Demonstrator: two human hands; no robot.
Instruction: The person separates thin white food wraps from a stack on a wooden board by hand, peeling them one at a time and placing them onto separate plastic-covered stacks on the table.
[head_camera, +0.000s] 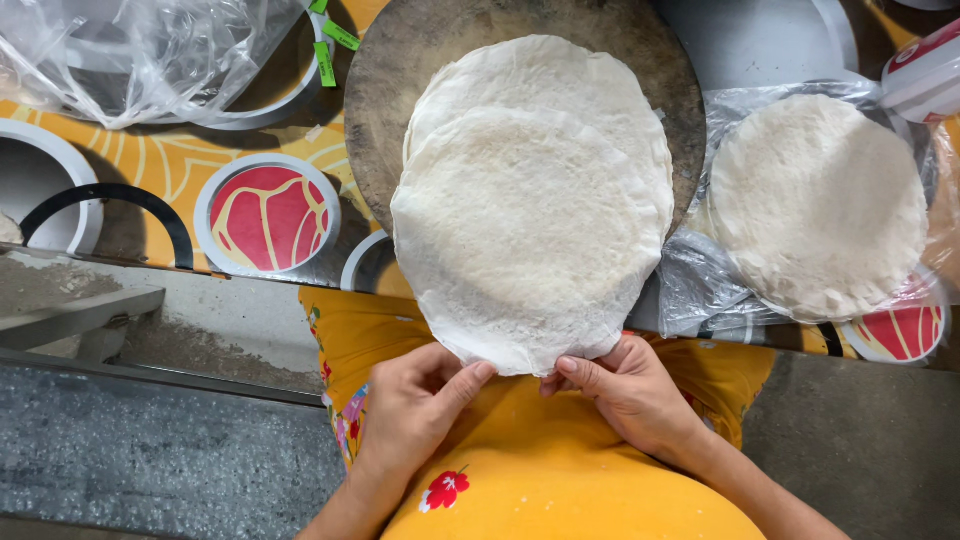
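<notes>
White, paper-thin round flatbread sheet (525, 235) — floury, with a ragged, frilled rim — lies on a stack of like sheets on the dark round wooden board (385, 75), its near edge hanging off toward the person's lap. Left hand (415, 400) and right hand (625, 385) each pinch that hanging edge between thumb and fingers. By the look of it, the peeling apart has only begun at the rim — the rest lies flat. Another stack of round flatbreads (815, 205) sits in clear plastic on the patterned tabletop (180, 160)
</notes>
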